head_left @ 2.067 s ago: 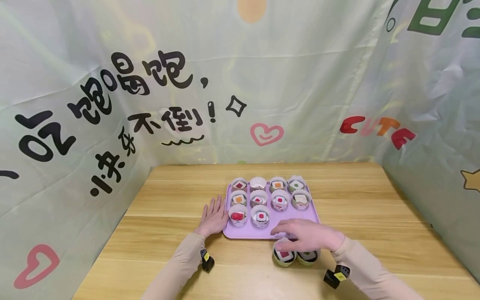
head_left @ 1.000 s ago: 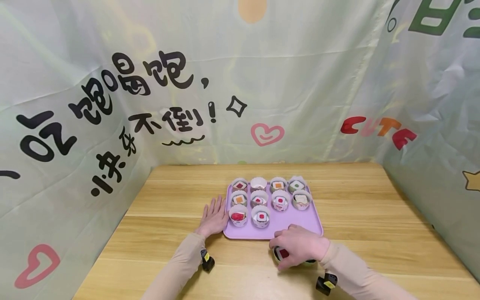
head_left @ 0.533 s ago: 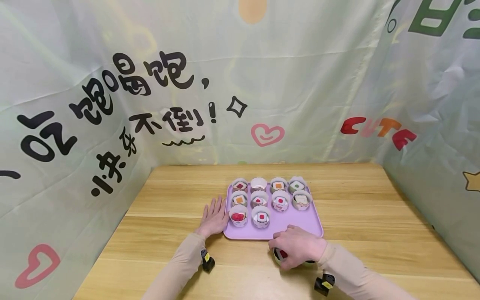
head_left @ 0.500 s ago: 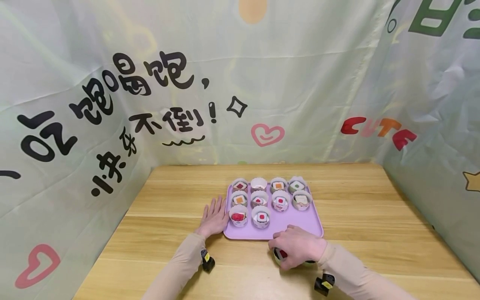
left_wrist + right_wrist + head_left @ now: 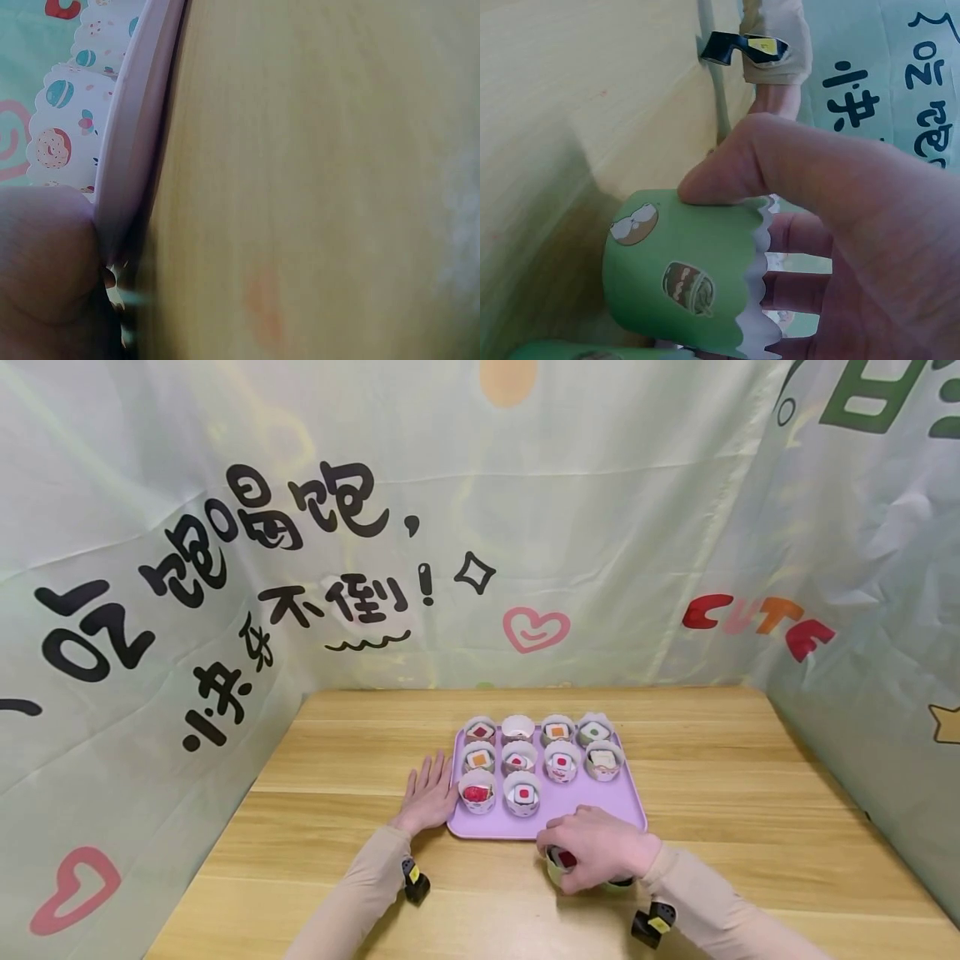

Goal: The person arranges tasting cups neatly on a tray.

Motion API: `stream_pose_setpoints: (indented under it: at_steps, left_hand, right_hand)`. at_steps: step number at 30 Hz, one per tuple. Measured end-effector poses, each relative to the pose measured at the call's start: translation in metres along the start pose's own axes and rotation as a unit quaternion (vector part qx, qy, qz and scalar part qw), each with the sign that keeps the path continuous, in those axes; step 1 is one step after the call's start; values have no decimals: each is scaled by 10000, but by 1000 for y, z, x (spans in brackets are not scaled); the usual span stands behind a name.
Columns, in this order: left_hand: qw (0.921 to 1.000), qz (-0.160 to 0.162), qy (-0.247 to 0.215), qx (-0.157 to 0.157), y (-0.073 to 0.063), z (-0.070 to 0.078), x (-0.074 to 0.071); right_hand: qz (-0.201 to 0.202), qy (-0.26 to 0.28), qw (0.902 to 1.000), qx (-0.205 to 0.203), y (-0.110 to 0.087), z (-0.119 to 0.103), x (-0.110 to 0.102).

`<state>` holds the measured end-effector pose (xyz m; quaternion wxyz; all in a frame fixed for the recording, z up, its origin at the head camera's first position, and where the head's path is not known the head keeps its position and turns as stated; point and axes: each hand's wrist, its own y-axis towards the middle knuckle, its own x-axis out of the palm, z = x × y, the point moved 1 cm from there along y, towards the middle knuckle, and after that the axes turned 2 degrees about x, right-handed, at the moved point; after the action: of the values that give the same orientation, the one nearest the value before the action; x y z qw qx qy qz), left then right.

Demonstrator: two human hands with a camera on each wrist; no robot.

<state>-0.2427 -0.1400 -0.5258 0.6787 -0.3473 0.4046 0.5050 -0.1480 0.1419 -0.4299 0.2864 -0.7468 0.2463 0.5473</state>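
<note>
My right hand [image 5: 600,843] pinches a green paper baking cup [image 5: 686,262] near the front edge of the tray. The thumb presses one side of its scalloped rim and the fingers lie along the other. Inside the cup shows a piece with a dark red centre [image 5: 564,858], partly hidden by the hand. A second green baking cup [image 5: 621,885] stands beside it, mostly covered. My left hand [image 5: 429,795] lies flat on the table with fingers spread, its thumb side against the left edge of the purple tray [image 5: 577,792].
Several paper baking cups stand in rows on the tray, most with small white-topped pieces; one holds a strawberry-red piece [image 5: 477,793]. Bare tray surface lies at its front right. The wooden table [image 5: 337,860] is bounded by a printed cloth [image 5: 637,568] at the back and sides.
My right hand came down onto the left green cup and took hold of its rim; over the last half second hand and cup have risen slightly. My left hand has stayed still.
</note>
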Motion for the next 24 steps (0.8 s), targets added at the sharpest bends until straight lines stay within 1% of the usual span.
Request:
stream_pose_setpoints:
  at_steps: [8,19,24]
  left_hand:
    - [10000,-17,59,-25,2,-1,2]
    - [9999,-82,45,-67,2,-3,2]
    - [9998,-130,36,-116,0,1,-1]
  right_hand:
    - [255,246,9993,-138,-2,8,-10]
    - [497,557,9971,133,-2,21,-21]
    - [708,704,9949,109,-1,28,-27]
